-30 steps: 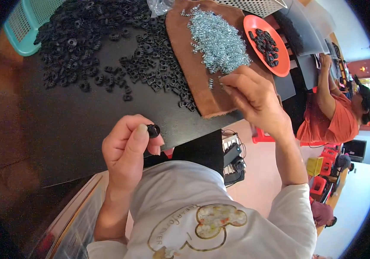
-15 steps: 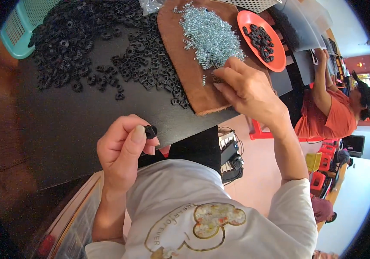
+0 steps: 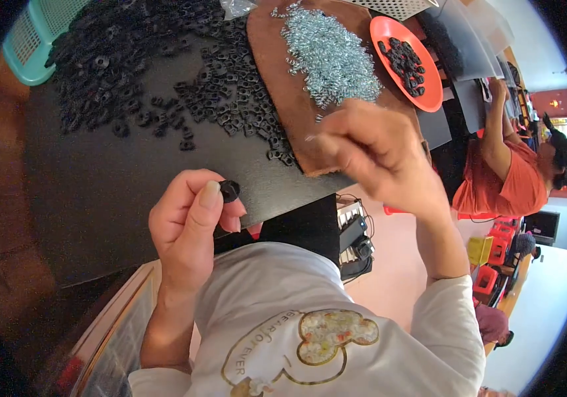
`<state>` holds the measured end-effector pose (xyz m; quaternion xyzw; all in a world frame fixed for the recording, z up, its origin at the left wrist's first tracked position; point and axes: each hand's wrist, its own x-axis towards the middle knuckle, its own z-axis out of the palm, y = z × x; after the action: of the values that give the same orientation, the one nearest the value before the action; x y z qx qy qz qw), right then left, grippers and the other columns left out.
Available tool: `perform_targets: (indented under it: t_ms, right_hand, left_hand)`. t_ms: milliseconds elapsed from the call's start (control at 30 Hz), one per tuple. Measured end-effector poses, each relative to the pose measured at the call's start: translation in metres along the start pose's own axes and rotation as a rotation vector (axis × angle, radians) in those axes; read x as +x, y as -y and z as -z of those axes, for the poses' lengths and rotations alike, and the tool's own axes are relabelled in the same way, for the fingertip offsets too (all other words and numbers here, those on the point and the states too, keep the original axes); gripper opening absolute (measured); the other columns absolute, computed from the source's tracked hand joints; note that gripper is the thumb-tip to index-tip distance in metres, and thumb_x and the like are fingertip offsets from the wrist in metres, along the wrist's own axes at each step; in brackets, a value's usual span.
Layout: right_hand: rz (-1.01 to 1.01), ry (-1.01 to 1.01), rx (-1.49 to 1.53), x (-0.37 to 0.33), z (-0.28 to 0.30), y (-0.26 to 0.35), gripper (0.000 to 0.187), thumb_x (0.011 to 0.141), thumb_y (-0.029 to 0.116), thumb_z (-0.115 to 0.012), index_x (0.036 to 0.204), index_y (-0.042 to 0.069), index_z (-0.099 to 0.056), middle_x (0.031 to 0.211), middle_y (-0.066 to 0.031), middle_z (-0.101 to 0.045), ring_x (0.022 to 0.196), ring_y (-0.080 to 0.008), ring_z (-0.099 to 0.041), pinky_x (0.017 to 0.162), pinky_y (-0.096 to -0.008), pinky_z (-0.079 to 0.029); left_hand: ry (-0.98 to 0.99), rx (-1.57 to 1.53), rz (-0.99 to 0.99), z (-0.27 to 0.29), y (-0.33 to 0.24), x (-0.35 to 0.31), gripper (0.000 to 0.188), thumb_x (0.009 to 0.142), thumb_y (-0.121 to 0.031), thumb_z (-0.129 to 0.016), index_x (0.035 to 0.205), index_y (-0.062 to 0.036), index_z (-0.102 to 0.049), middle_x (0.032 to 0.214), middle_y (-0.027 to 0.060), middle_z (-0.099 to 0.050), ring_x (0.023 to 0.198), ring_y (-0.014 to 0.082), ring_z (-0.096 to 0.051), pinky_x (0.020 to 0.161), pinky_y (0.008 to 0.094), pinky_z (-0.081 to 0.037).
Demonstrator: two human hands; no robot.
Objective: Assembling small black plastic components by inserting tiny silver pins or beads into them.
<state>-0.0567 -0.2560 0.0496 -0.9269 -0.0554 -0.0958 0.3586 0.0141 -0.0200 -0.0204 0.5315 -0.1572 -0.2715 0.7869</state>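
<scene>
My left hand (image 3: 194,208) pinches a small black plastic part (image 3: 230,191) between thumb and fingers, with its round opening showing, just above the near table edge. My right hand (image 3: 376,149), smeared by motion, is over the brown cloth (image 3: 296,126). At its pinched fingertips shows a small, pale metal spring (image 3: 310,137), blurred. Just beyond that hand lies a heap of silvery coil springs (image 3: 329,56) on the cloth. Loose black plastic parts (image 3: 224,92) of a similar kind spread over the table to the left of the cloth.
An orange-red plate (image 3: 432,92) with black pieces stands right of the springs. A green basket (image 3: 35,63) is at the far left, a translucent bin (image 3: 468,43) at the far right. A person in an orange-red shirt (image 3: 501,182) sits to the right. The dark tabletop (image 3: 111,198) extends left.
My right hand has lifted off the edge of the spring heap and moved slightly left and nearer, a small spring at its fingertips. My left hand still holds the black part, slightly turned.
</scene>
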Motion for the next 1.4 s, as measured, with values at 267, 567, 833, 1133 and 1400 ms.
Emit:
perform_targets:
  t_ms: [267, 567, 833, 1133, 1400]
  right_hand:
    - [0.117, 0.15, 0.393, 0.025, -0.036, 0.022, 0.007, 0.084, 0.005, -0.061, 0.086, -0.002, -0.059, 0.075, -0.0159, -0.058, 0.07, -0.0356, -0.06, 0.061, -0.0418, -0.046]
    - [0.318, 0.036, 0.188, 0.024, -0.052, 0.022, 0.011, 0.085, 0.005, -0.067, 0.09, -0.004, -0.065, 0.073, -0.0128, -0.059, 0.06, -0.0269, -0.057, 0.054, -0.0358, -0.045]
    - [-0.074, 0.343, 0.587, 0.026, -0.046, 0.019, 0.018, 0.088, 0.016, -0.07, 0.089, 0.0, -0.063, 0.078, -0.005, -0.063, 0.068, -0.0109, -0.062, 0.057, -0.0259, -0.049]
    - [-0.295, 0.25, 0.939, 0.033, -0.057, 0.03, 0.02, 0.085, 0.011, -0.073, 0.094, -0.003, -0.061, 0.083, -0.0051, -0.058, 0.071, -0.007, -0.052, 0.059, -0.0209, -0.04]
    - [0.362, 0.219, -0.119, 0.085, -0.072, 0.008, 0.024, 0.073, -0.006, -0.064, 0.097, -0.003, -0.06, 0.086, -0.0124, -0.057, 0.072, -0.0274, -0.059, 0.06, -0.0356, -0.047]
  left_hand:
    - [-0.013, -0.102, 0.084, -0.004, -0.006, 0.002, 0.02, 0.099, -0.021, -0.053, 0.099, -0.0016, -0.059, 0.078, 0.0034, -0.064, 0.063, 0.0053, -0.054, 0.059, 0.0203, -0.047]
    - [0.0, -0.076, 0.074, 0.001, -0.002, 0.0, 0.02, 0.099, -0.021, -0.054, 0.099, -0.0016, -0.06, 0.077, 0.0011, -0.063, 0.064, 0.0038, -0.053, 0.059, 0.0192, -0.046]
    - [0.221, -0.013, -0.014, 0.013, -0.001, 0.002, 0.017, 0.099, -0.016, -0.053, 0.093, -0.0014, -0.059, 0.075, -0.0006, -0.059, 0.065, 0.003, -0.049, 0.057, 0.0187, -0.039]
    - [0.137, -0.151, -0.044, 0.008, -0.002, 0.0, 0.017, 0.1, -0.017, -0.052, 0.096, -0.0015, -0.058, 0.077, -0.0005, -0.058, 0.065, 0.0028, -0.049, 0.058, 0.0188, -0.039]
    - [0.138, -0.068, -0.028, 0.015, 0.003, -0.001, 0.021, 0.099, -0.02, -0.053, 0.094, -0.0006, -0.059, 0.073, 0.0002, -0.06, 0.062, 0.0034, -0.05, 0.056, 0.0196, -0.04]
